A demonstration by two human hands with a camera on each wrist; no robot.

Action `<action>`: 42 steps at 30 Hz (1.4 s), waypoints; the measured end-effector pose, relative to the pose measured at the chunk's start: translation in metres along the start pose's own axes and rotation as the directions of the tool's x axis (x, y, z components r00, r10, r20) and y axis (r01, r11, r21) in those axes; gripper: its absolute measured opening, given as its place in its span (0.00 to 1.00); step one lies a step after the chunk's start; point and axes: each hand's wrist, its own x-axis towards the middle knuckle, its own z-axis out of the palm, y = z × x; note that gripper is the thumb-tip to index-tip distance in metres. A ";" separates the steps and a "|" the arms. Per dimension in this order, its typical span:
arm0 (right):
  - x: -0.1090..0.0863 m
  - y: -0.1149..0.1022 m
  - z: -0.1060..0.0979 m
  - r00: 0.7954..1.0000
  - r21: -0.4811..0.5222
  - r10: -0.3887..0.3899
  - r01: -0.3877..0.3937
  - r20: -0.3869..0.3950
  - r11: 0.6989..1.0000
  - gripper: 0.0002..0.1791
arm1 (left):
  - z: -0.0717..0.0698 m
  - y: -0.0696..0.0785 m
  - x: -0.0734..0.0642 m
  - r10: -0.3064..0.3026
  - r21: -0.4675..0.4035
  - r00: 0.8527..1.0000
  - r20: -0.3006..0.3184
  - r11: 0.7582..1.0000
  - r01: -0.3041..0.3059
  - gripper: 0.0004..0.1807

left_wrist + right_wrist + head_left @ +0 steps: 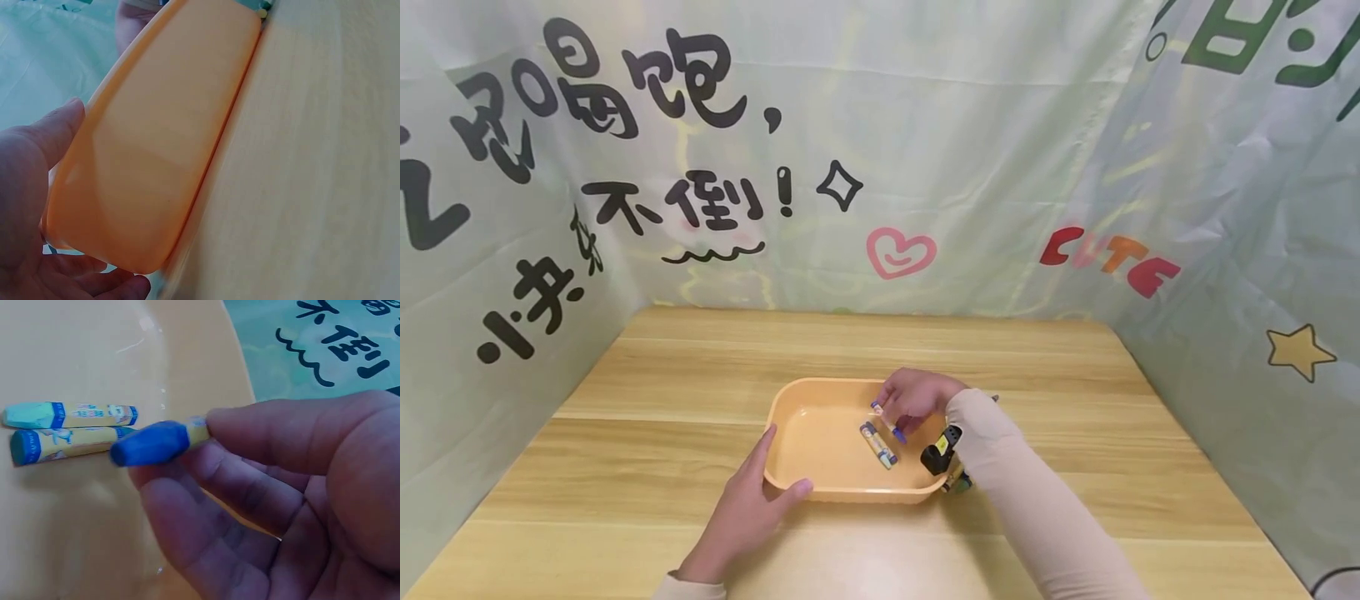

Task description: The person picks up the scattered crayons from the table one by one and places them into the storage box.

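Observation:
My right hand (917,395) pinches a blue crayon (151,444) in a yellow paper wrapper, held between thumb and fingers over the tray. Two more wrapped crayons lie side by side on the tray floor just left of that hand: a light green crayon (31,415) and a dark green crayon (26,447). At the left end of the shallow orange plastic tray (816,450), my left hand (747,504) grips the near corner. Its thumb lies on the front rim, and its fingers go round the left side.
Several other crayons (957,479) lie on the table beside the tray's right end, partly hidden by the right sleeve and the black wrist camera (942,450). The wooden table (700,358) ends at printed cloth walls (985,208) at the back and sides.

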 end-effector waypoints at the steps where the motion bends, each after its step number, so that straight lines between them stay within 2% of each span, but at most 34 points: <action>1: 0.001 0.000 0.002 1.000 -0.014 0.006 -0.006 0.005 1.000 0.13 | 0.000 0.000 0.000 0.000 0.001 1.000 0.001 1.000 0.000 0.53; 6: 0.005 -0.001 0.008 1.000 -0.117 0.029 -0.029 0.002 0.993 0.11 | 0.000 0.000 -0.001 0.003 0.004 1.000 -0.001 1.000 -0.003 0.53; 9: 0.007 -0.001 0.011 0.998 -0.143 0.060 -0.059 0.001 0.988 0.08 | 0.000 0.000 0.000 0.005 0.003 1.000 -0.004 1.000 -0.005 0.53; 16: 0.011 0.002 0.017 0.992 -0.131 0.126 -0.125 0.001 0.983 0.05 | 0.001 -0.002 0.000 0.007 0.004 1.000 -0.009 1.000 -0.007 0.53; 23: 0.013 0.004 0.023 0.982 -0.139 0.181 -0.186 -0.048 0.973 0.07 | 0.003 -0.003 0.000 0.027 0.015 1.000 -0.015 1.000 -0.026 0.53; 32: 0.010 -0.002 0.025 0.979 -0.309 0.153 -0.189 -0.138 0.932 0.07 | 0.003 -0.004 -0.001 0.033 0.015 0.999 -0.020 0.999 -0.033 0.53; 39: 0.008 -0.002 0.026 0.977 -0.338 0.130 -0.183 -0.172 0.923 0.06 | 0.003 -0.004 0.000 0.024 0.011 1.000 -0.012 1.000 -0.024 0.53; 42: 0.006 -0.002 0.024 0.981 -0.328 0.107 -0.156 -0.161 0.932 0.05 | 0.003 -0.004 0.000 0.017 0.010 1.000 -0.009 1.000 -0.017 0.54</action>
